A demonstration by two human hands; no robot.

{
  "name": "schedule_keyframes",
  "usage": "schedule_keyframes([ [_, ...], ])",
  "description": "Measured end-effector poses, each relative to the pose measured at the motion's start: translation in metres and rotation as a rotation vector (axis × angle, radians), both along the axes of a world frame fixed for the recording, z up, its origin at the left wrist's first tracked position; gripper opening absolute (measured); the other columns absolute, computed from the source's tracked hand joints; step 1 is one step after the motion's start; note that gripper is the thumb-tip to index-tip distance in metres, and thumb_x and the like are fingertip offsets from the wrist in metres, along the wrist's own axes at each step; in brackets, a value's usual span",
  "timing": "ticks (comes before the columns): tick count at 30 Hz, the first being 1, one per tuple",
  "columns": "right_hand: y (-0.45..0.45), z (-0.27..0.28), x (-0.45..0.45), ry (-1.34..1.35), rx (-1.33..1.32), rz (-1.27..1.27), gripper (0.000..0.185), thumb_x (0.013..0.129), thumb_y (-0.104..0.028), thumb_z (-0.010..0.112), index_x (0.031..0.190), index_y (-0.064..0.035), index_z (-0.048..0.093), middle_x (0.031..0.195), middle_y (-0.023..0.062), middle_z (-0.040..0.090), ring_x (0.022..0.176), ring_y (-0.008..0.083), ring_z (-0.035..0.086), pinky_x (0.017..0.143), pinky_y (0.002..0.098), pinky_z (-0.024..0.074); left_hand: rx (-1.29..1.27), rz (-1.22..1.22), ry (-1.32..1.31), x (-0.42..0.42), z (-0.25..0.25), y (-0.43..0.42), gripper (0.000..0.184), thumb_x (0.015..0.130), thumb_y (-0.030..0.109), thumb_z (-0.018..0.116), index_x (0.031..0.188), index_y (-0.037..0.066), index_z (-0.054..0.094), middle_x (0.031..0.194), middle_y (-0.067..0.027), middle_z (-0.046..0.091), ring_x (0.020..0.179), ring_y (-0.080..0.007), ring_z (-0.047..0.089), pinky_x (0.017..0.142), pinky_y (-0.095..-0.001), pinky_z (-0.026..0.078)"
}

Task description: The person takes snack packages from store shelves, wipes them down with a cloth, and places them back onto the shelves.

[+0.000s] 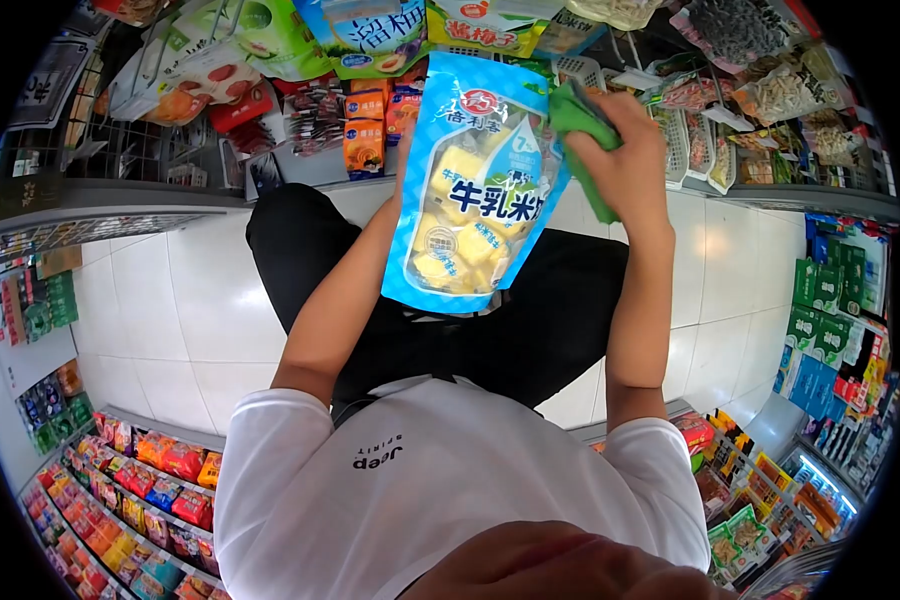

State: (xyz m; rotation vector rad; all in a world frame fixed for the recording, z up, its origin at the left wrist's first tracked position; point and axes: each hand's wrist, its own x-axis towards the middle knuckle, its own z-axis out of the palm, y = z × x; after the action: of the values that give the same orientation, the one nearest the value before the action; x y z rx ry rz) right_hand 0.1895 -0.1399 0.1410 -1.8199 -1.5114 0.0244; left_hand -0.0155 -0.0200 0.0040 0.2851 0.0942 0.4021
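Observation:
A blue bag of milk rice cakes (pixel 470 215) with a clear window showing yellow blocks is held up above my lap. My left hand (pixel 400 185) supports it from the left; the fingers are hidden behind the bag. At the bag's upper right edge, my right hand (pixel 627 150) is closed around a folded green cloth (pixel 583 140). The cloth touches or overlaps that edge; I cannot tell which.
Ahead, a shelf holds snack pouches (pixel 362 38), small orange packets (pixel 364 145) and white baskets (pixel 673 140). Stocked racks (pixel 130 480) stand behind me at the left. Green boxes (pixel 818 320) are stacked at the right. Pale tiles (pixel 150 300) cover the floor.

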Motion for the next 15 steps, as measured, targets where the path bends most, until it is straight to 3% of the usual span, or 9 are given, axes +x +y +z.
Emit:
schedule_keyframes([
  [3,0.001,-0.007,0.01,-0.004,-0.03,-0.113,0.037,0.078,-0.017,0.074,0.112,-0.0019,0.071,0.1,0.0137,0.066,0.089,0.0333,0.067,0.079,0.0388,0.0532,-0.005,0.001,0.005,0.001,-0.001,0.0,0.087,0.092,0.067,0.053,0.15,0.003,0.041,0.14,-0.0204,0.057,0.121,-0.0302,0.063,0.101,-0.0443,0.053],
  [15,-0.009,0.008,-0.005,0.195,-0.152,0.171,0.037,0.08,-0.01,0.07,0.114,0.0034,0.067,0.099,0.0124,0.064,0.092,0.0247,0.065,0.084,0.0323,0.0503,0.003,-0.037,0.043,-0.005,-0.001,-0.001,0.079,0.096,0.063,0.051,0.147,0.004,0.044,0.138,-0.0201,0.059,0.119,-0.03,0.064,0.099,-0.0442,0.055],
])
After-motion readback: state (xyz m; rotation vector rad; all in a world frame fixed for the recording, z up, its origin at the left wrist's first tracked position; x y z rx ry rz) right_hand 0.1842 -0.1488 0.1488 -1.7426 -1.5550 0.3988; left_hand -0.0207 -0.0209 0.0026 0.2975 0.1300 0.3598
